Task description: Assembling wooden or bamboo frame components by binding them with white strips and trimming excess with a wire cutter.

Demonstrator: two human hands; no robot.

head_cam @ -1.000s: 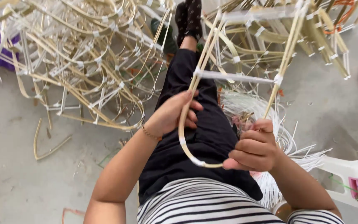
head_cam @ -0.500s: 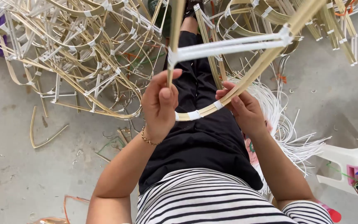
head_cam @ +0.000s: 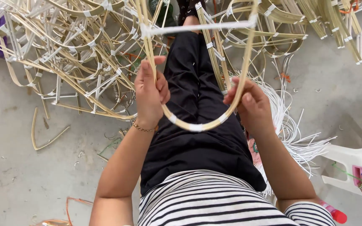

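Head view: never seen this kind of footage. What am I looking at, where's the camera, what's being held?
There is no machine here. A camera worn on a seated person's head looks down over a striped top and black trousers to their two bare hands.

Both hands hold one U-shaped cane frame: bent tan strips bound with white tape, with a white crossbar at the top. The left hand grips its left leg, with the fingers wrapped round the strip. The right hand grips the right leg.

On the grey concrete floor ahead lies a pile of similar frames. A bundle of thin white strips lies to the right, beside a white plastic stool. One loose bent strip lies apart at the left.
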